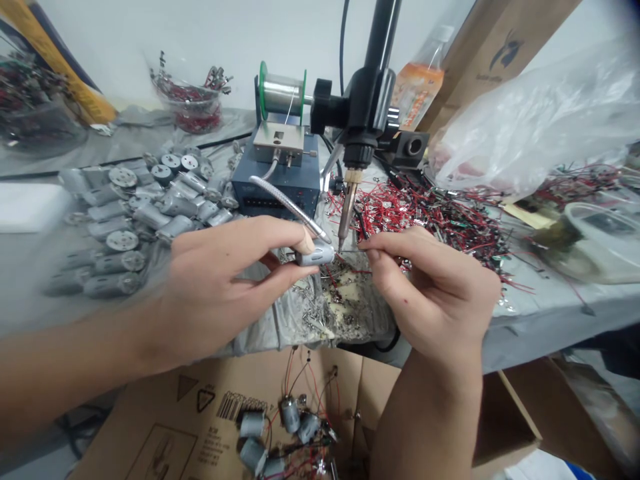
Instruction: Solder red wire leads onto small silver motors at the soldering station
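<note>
the gray table [520,330] is under both hands, and its front edge runs below the fingers. past that edge, a big brown box [165,407] sits lower than the hands. a blue machine [280,190] stands just beyond the left hand [225,273]. this hand is closed to a pinch, with thumb and finger on a small gray motor [316,255]. the right hand [430,280] is curled, its thumb and finger pinched on a thin dark wire [361,224]. a pile of motors [150,203] lies beyond the left hand, and a heap of red wires [440,213] beyond the right. the pointy iron [349,207] comes down into the small gap between the held motor and the right fingertips.
</note>
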### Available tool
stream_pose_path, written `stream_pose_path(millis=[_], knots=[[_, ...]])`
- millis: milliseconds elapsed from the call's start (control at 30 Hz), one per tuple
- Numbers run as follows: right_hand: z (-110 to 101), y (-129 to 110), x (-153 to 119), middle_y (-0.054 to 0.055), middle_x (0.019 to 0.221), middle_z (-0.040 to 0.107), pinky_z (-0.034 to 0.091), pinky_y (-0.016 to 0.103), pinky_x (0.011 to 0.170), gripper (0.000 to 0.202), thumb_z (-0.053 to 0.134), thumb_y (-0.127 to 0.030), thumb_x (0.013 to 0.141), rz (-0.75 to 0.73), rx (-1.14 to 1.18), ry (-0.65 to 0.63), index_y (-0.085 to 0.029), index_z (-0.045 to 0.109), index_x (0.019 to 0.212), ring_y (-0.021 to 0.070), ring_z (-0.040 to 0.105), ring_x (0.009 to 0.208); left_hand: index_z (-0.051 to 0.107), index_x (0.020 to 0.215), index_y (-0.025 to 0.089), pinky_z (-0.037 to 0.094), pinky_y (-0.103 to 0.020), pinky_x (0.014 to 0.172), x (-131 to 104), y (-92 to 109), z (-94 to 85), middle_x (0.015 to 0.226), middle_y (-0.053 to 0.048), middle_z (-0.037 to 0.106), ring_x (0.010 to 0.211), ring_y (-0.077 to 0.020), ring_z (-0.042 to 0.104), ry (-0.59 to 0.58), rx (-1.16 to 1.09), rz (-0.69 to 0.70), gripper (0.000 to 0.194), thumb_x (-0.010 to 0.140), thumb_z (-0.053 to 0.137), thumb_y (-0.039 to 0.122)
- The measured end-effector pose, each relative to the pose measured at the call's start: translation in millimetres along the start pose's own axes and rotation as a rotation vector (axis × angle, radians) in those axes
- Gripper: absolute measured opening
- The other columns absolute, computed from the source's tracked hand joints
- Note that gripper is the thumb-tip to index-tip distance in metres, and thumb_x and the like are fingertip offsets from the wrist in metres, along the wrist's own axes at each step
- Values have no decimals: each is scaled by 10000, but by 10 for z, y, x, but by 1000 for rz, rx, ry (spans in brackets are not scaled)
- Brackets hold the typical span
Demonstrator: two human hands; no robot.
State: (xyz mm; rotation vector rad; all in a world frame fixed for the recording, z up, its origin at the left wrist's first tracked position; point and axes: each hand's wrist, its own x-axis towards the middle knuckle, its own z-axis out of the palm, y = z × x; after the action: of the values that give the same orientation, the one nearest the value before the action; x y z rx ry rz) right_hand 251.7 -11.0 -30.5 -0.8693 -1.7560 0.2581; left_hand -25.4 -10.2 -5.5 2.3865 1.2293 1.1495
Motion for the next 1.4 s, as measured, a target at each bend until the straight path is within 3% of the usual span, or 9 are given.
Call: stream_pose_path(millis=[567,1400], knots=[[-5,-4,2,-44,922,860,525,337,786,259,774,-68,1109,10,-8,2,-275,927,1087,145,677,788,809,1103,300,699,-324,939,-10,-2,-10,1141,74,971,898,-162,899,1,5,38,199,1252,808,432],[-2,-6,0,-27,934,875,543,351,763,268,768,-90,1109,36,2,9,-282,955,1090,155,699,790,823,1107,322,710,-345,893,-7,2,9,1146,79,975,892,-176,897,3,-8,-6,214,1234,813,493]])
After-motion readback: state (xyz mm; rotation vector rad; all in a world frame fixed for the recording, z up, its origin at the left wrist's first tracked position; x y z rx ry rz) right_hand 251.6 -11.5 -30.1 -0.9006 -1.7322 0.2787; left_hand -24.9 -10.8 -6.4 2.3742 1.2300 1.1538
